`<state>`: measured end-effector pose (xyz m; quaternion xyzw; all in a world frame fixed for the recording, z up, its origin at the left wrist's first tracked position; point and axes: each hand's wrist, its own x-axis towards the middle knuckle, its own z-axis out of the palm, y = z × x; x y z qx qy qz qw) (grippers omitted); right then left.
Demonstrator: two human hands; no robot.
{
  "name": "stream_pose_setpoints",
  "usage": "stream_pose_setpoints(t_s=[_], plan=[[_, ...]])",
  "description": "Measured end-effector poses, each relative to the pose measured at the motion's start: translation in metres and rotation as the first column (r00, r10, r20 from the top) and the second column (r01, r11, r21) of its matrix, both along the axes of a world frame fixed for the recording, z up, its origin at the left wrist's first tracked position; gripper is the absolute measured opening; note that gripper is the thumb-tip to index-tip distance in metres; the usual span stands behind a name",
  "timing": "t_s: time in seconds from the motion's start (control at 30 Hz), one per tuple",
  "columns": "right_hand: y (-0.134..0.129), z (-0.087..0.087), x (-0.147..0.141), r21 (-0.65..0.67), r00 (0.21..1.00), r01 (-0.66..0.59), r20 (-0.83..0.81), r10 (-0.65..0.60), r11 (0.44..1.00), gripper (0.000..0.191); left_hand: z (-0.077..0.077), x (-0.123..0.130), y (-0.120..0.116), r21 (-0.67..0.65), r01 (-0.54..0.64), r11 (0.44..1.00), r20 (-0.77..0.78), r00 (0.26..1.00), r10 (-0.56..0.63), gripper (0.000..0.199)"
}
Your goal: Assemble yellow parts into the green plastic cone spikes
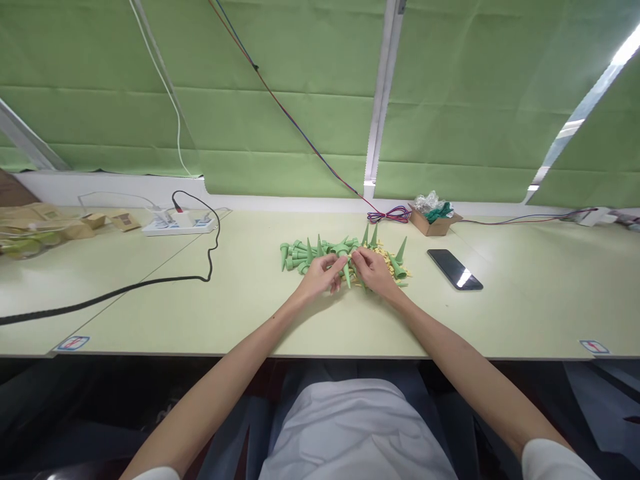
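We see a pale, yellowish-green tabletop (525, 307) with a slanting seam on its left side and two small red-and-blue-marked stickers, one near the left front corner (73, 343), one near the right (595, 347). At the middle we find a heap of green plastic cone-shaped spikes (299, 256) (several stand point up), with small yellow pieces (388, 259) scattered among and beside their right end. Right of these lies a black, glossy smartphone (453, 268); behind, a small brown cardboard box (429, 227) sits beside a bundled red-and-blue wire (390, 215). Leftward we notice a white power strip (180, 227), a thick black cable (150, 283) and yellowish packages (45, 223).
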<state>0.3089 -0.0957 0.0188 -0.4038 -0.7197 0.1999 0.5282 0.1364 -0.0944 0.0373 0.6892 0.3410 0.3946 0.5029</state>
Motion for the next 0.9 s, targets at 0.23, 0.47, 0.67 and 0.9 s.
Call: stream_pose_setpoints(t_s=[0.23, 0.47, 0.67, 0.9], plan=[[-0.0030, 0.0029, -0.0006, -0.033, 1.000, 0.015, 0.007, -0.015, 0.999, 0.050, -0.0029, -0.0021, -0.0021, 0.125, -0.003, 0.992, -0.060, 0.998, 0.010, 0.039], [-0.0001, 0.0009, -0.0011, -0.052, 0.996, 0.079, 0.034, -0.077, 0.996, 0.053, 0.0002, 0.0002, -0.0082, 0.195, -0.079, 0.978, -0.095, 0.991, 0.099, 0.034], [0.0012, 0.0000, -0.0015, -0.047, 0.996, 0.084, 0.030, -0.083, 0.995, 0.054, -0.0029, 0.0011, -0.0055, 0.210, -0.113, 0.971, -0.070, 0.989, 0.131, 0.032], [0.0013, -0.0002, -0.0020, -0.048, 0.996, 0.088, 0.015, -0.087, 0.995, 0.054, -0.0031, 0.0019, -0.0055, 0.223, -0.130, 0.966, -0.090, 0.984, 0.153, 0.031]])
